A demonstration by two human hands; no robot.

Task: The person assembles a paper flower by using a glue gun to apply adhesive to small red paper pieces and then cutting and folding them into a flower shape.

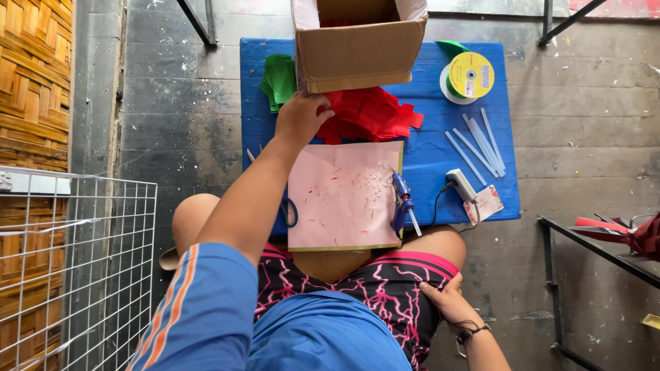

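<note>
Grey concrete floor, scuffed and spotted with paint, lies under a small low blue worktop (pixel 426 158) that stands right in front of the seated person's knees. On that worktop, near the far edge, sits a heap of red paper strips (pixel 371 113), and the left hand (pixel 299 118) reaches out and lies on the left end of the heap; its fingers are tucked in against the paper, so I cannot tell if the grip is pinching a strip or only pressing down. Just behind the heap stands an open brown cardboard box (pixel 357 51), close enough that the strips half slip under its front. Beside the box on the left lies a stack of green paper pieces (pixel 278 81). Nearer the person is a pale pink paper sheet (pixel 344 196) on a board, dotted with tiny scraps, likely there to keep the blue top clean. A blue glue gun (pixel 402 200) rests at the sheet's right edge, and clear glue sticks (pixel 478 143) lie past it, close by for refills. A roll of green ribbon with a yellow middle (pixel 469 75) sits at the far right corner. The right hand (pixel 450 302) rests flat on the thigh, fingers loosely spread, holding nothing. A white wire grid panel (pixel 75 268) stands at the left.
</note>
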